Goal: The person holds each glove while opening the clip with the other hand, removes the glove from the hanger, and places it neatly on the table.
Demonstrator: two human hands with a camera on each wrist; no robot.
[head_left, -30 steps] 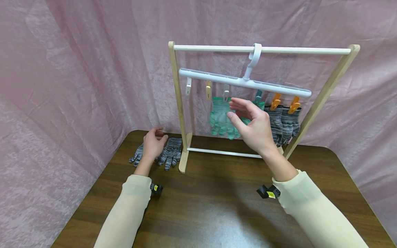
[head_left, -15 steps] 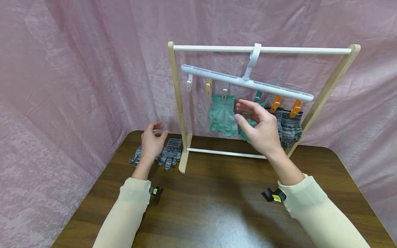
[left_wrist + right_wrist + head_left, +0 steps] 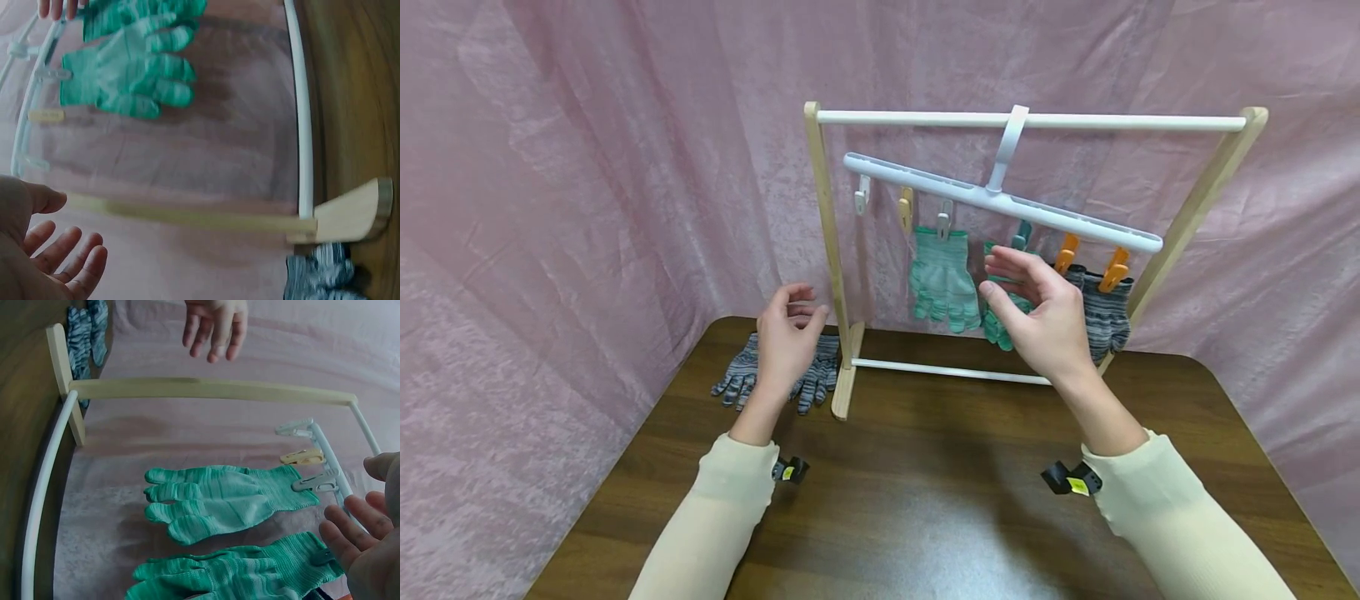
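Both my hands are empty, fingers loose — right hand (image 3: 1041, 321) nears the soft, limp green knit glove (image 3: 942, 282); I'd pinch its cuff — left hand (image 3: 786, 342) hovers.

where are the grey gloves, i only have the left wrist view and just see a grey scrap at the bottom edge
Observer: A pair of grey gloves lies flat on the table, just left of the rack's left wooden post.
Operator: is the left hand on them
Observer: No. The left hand hovers above them, fingers loosely curled, holding nothing.
Operator: any more grey ones around
Observer: Yes, more grey gloves hang from the orange clips at the lower right end of the white hanger.
Operator: what about the right hand
Observer: The right hand is open in front of the second green glove, gripping nothing.
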